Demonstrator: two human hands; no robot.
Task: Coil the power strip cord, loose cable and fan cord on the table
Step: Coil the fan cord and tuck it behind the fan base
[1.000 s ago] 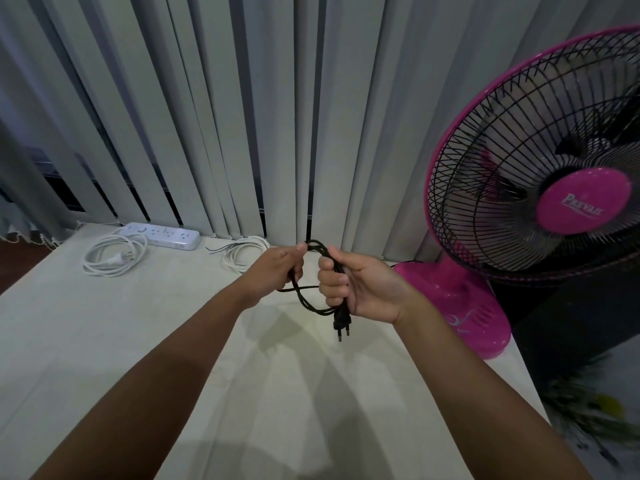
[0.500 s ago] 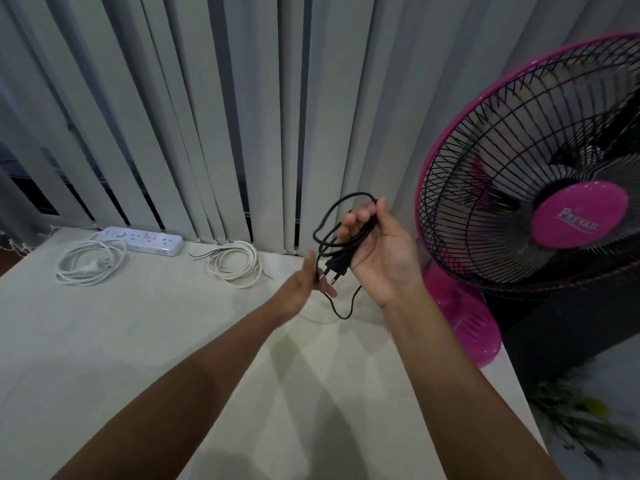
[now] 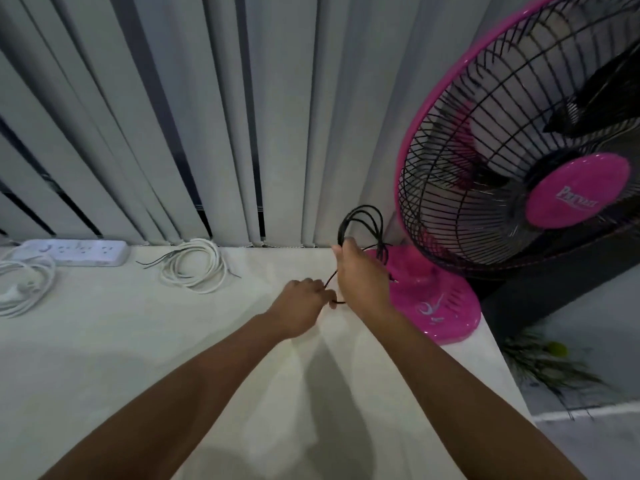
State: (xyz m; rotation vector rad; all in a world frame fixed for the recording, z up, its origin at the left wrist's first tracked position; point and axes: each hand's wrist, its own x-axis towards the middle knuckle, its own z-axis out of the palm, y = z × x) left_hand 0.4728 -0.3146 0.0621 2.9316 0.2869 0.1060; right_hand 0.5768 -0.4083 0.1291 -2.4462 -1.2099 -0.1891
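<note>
My right hand (image 3: pixel 363 277) grips the black fan cord (image 3: pixel 362 221), whose coiled loops stand up above my fingers next to the pink fan's base (image 3: pixel 436 306). My left hand (image 3: pixel 303 303) pinches a lower stretch of the same cord just left of my right wrist. The plug is hidden. Further left along the blinds, a white loose cable (image 3: pixel 194 268) lies coiled with bare wire ends. At the far left sits the white power strip (image 3: pixel 79 252), its white cord (image 3: pixel 24 282) coiled in front of it.
The pink fan (image 3: pixel 519 161) with its black grille stands at the table's right end. Vertical blinds (image 3: pixel 207 116) run along the table's far edge. The table's right edge (image 3: pixel 502 362) drops to a floor with a plant. The pale tabletop (image 3: pixel 138 358) lies under my forearms.
My right hand has lowered the coiled fan cord toward the fan base and turned palm down. My left hand has shut on the cord's lower stretch. The plug has gone out of sight.
</note>
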